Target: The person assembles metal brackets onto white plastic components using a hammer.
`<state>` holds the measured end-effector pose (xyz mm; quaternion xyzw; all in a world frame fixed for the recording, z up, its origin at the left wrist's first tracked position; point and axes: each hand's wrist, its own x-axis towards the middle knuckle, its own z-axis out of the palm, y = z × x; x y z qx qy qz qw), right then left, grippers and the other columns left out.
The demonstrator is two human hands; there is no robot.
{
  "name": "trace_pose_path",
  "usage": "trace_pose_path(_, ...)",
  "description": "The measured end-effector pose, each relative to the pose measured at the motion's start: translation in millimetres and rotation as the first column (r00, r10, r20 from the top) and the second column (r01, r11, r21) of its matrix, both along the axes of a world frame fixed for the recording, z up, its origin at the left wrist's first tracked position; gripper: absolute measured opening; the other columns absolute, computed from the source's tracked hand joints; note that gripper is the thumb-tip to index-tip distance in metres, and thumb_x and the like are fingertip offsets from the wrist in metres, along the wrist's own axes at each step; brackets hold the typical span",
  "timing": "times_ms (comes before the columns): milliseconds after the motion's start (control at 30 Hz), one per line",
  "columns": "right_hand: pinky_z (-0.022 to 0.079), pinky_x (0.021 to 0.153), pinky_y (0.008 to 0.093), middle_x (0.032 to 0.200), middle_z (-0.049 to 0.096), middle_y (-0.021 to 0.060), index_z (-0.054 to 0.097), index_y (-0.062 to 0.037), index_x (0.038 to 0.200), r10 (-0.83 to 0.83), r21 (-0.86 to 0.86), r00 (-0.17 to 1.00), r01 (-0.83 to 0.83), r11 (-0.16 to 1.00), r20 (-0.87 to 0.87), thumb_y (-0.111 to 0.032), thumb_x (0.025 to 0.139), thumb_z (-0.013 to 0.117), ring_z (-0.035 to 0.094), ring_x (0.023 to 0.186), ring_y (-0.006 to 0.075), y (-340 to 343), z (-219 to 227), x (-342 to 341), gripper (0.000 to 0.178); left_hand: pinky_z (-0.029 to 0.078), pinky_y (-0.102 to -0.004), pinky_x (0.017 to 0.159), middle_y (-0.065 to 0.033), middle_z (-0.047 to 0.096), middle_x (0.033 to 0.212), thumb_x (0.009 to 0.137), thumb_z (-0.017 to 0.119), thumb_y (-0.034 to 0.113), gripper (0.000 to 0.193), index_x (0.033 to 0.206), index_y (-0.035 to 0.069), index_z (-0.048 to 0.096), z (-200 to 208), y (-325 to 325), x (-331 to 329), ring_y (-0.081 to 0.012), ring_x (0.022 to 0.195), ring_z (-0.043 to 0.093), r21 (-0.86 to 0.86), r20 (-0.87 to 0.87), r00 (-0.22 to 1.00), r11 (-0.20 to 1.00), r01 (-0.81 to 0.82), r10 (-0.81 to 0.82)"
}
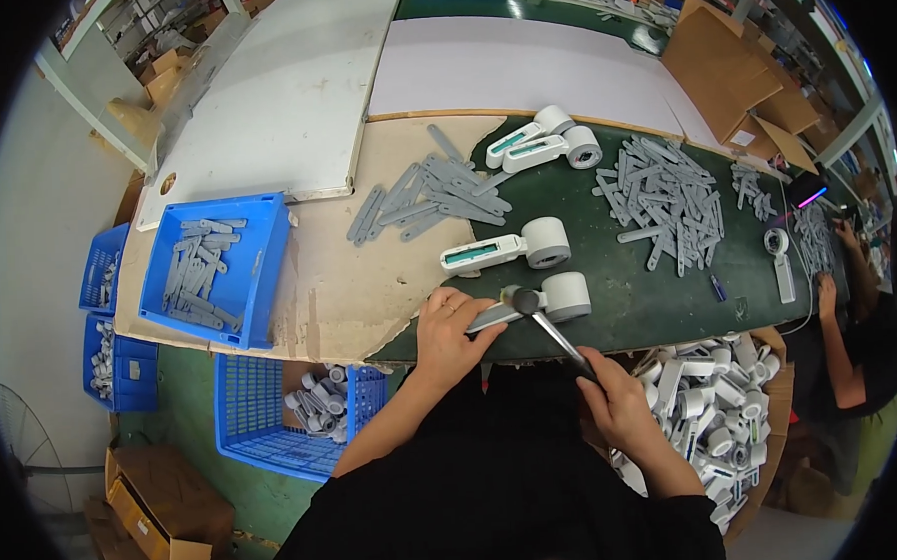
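My left hand point(452, 330) is closed on the grey-topped handle of a white handheld device with a round head point(567, 296), lying at the table's front edge. My right hand point(615, 398) grips the dark handle of a hammer point(559, 341). The hammer's head is over the device's handle, close to my left fingertips; whether they touch cannot be told. Just beyond lies a second such device point(487, 251), its handle exposing a green strip. Two more devices point(538, 152) rest farther back. Loose grey strips point(450, 192) are spread behind my left hand.
A bigger heap of grey strips point(665, 200) lies to the right. On the left, a blue tray point(280, 272) holds strips. Below the table edge are a blue basket point(244, 414) and a carton point(777, 396) full of white parts. A co-worker's arm point(840, 358) reaches in at the right.
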<state>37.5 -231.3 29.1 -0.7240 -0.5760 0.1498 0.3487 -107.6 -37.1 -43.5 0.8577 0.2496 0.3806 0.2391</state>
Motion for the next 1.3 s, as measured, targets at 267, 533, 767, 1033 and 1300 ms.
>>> trace_pose_path(267,0.049,0.065,0.0431,0.093,0.061,0.0202,0.049,-0.0008,0.12,0.01,-0.002,0.999,-0.01,1.0,-0.032,-0.008,0.084,0.058,0.061,0.076,0.0392,8.8,-0.8,-1.0,0.038,0.046,-0.0343,0.071,-0.0066,0.061,0.08,0.064,0.076,0.013,0.033,0.094,0.006,0.065,-1.6,-5.7,-0.9,-0.0253,0.081,0.055,-0.183,0.062,0.997,0.983,-0.027,0.039)
trace_pose_path(533,0.05,0.064,0.0391,0.088,0.06,0.0188,0.048,-0.0017,0.12,0.064,0.007,0.998,-0.064,0.998,-0.027,-0.007,0.084,0.057,0.06,0.074,0.0376,13.1,-2.6,-9.0,0.037,0.046,-0.0363,0.075,-0.0068,0.06,0.085,0.064,0.076,0.009,0.027,0.088,0.006,0.064,0.1,-8.1,-6.7,-0.0272,0.088,0.054,-0.247,0.036,0.993,0.964,-0.101,0.114)
trace_pose_path(767,0.049,0.062,0.0394,0.087,0.06,0.0186,0.048,-0.0007,0.119,0.095,-0.054,0.995,-0.097,0.994,-0.041,-0.006,0.084,0.057,0.06,0.072,0.0369,14.6,-2.7,-12.1,0.037,0.045,-0.0361,0.075,-0.0066,0.057,0.086,0.062,0.076,0.011,0.028,0.086,0.007,0.064,-5.4,-4.9,-5.8,-0.0273,0.089,0.053,-0.274,-0.011,0.994,0.955,-0.109,0.11)
trace_pose_path(1033,0.049,0.061,0.0406,0.085,0.06,0.017,0.05,-0.0018,0.119,0.147,-0.062,0.989,-0.146,0.987,0.013,-0.007,0.083,0.059,0.06,0.07,0.036,15.9,-12.8,-11.1,0.037,0.045,-0.0355,0.076,-0.0065,0.056,0.084,0.058,0.073,0.004,0.03,0.086,0.008,0.065,-5.4,-5.1,-5.7,-0.0272,0.089,0.052,-0.29,-0.009,0.994,0.951,-0.104,0.106)
trace_pose_path(1300,0.049,0.076,0.0371,0.1,0.06,0.0228,0.05,-0.0001,0.118,0.082,-0.236,0.992,-0.103,0.966,-0.098,-0.005,0.085,0.055,0.059,0.089,0.0398,20.0,10.9,-11.1,0.034,0.045,-0.037,0.077,-0.0076,0.057,0.085,0.058,0.073,0.005,0.029,0.086,0.008,0.065,-6.3,-4.6,-5.0,-0.0282,0.09,0.052,-0.288,-0.022,0.993,0.95,-0.119,0.118)
